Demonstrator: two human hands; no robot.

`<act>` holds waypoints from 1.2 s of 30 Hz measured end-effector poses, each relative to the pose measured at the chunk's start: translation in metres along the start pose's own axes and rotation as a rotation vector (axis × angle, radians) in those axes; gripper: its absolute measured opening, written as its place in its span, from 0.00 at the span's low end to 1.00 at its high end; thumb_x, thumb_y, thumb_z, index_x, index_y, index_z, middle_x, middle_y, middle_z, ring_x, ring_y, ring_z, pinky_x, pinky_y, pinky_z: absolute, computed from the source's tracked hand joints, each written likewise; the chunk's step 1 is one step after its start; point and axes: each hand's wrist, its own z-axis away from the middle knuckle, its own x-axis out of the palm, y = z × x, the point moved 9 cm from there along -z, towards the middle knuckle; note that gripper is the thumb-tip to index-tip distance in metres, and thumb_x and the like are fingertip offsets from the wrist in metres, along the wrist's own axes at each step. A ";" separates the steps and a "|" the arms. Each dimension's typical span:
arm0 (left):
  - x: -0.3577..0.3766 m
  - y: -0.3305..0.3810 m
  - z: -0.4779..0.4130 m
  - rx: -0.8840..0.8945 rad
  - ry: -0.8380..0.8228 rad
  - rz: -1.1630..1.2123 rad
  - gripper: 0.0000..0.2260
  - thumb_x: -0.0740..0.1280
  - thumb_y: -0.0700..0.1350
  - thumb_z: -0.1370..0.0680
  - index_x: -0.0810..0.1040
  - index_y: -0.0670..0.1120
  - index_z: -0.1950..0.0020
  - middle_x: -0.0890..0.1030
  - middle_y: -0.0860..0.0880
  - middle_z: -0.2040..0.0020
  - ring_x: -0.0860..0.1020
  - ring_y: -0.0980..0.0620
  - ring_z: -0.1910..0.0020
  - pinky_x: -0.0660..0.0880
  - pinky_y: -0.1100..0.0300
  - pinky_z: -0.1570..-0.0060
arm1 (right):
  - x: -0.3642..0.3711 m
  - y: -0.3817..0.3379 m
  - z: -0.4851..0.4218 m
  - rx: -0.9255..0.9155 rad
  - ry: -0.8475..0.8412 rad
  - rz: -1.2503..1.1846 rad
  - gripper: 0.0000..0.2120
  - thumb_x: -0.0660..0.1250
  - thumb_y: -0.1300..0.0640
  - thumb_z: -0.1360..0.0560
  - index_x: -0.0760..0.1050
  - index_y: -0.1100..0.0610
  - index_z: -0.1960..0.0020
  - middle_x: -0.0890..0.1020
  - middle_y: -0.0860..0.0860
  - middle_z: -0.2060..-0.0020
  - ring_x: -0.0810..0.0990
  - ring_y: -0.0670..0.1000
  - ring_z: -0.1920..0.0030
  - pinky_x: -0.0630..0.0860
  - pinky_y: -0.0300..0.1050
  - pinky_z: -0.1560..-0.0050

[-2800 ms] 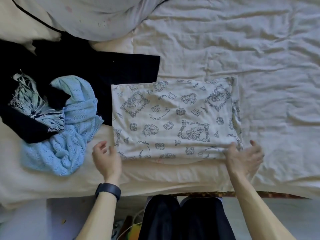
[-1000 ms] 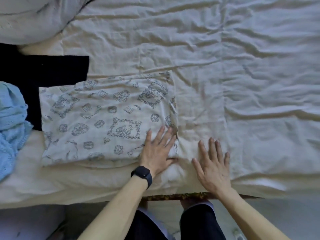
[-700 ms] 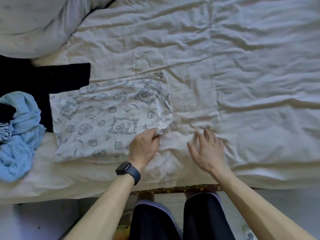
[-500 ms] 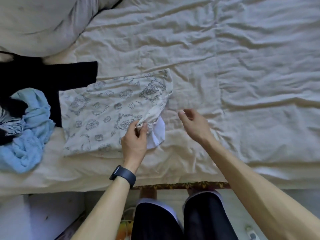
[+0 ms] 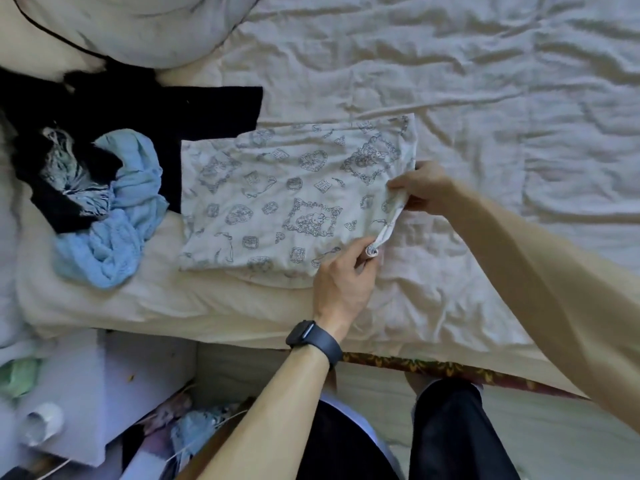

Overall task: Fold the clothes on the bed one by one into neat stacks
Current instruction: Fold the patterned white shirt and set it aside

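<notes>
Joining left hand (image 5: 343,282), right hand (image 5: 426,191) now pinches printed cloth (image 5: 277,202) edge.

The left grip (image 5: 342,282) had lain flat on the near right corner of the printed garment (image 5: 277,202). It then curled, pinched that corner and lifted it off the bed sheet (image 5: 485,81). The right grip (image 5: 425,188) (flat on the sheet beside the garment a second ago) rose and crossed over to pinch the garment's right edge farther up, raising that edge between both.
</notes>
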 end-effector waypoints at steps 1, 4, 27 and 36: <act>-0.002 -0.004 -0.001 -0.017 -0.005 0.022 0.09 0.70 0.51 0.21 0.83 0.52 0.42 0.82 0.54 0.63 0.77 0.57 0.65 0.69 0.63 0.66 | 0.000 0.000 -0.001 -0.011 0.017 -0.033 0.11 0.70 0.70 0.24 0.77 0.63 0.43 0.83 0.58 0.54 0.84 0.55 0.62 0.81 0.44 0.72; -0.007 -0.021 -0.003 -0.090 -0.039 0.089 0.08 0.68 0.51 0.20 0.80 0.51 0.43 0.77 0.56 0.68 0.75 0.57 0.67 0.67 0.65 0.68 | 0.005 -0.005 0.001 -0.050 0.047 -0.027 0.08 0.68 0.70 0.23 0.76 0.61 0.47 0.82 0.58 0.54 0.83 0.54 0.61 0.83 0.46 0.69; -0.168 -0.286 -0.010 -0.762 0.260 0.960 0.01 0.68 0.44 0.20 0.78 0.47 0.49 0.84 0.50 0.53 0.83 0.50 0.52 0.82 0.53 0.54 | 0.312 -0.128 0.001 -0.347 0.234 0.389 0.07 0.62 0.59 0.21 0.72 0.56 0.43 0.82 0.57 0.51 0.86 0.57 0.58 0.85 0.56 0.63; -0.172 -0.376 0.000 -0.943 0.139 0.775 0.02 0.65 0.46 0.22 0.77 0.49 0.53 0.82 0.45 0.57 0.81 0.43 0.57 0.76 0.48 0.57 | 0.439 -0.109 -0.019 -0.390 0.286 0.839 0.07 0.59 0.61 0.25 0.69 0.58 0.47 0.77 0.53 0.58 0.79 0.57 0.55 0.73 0.48 0.63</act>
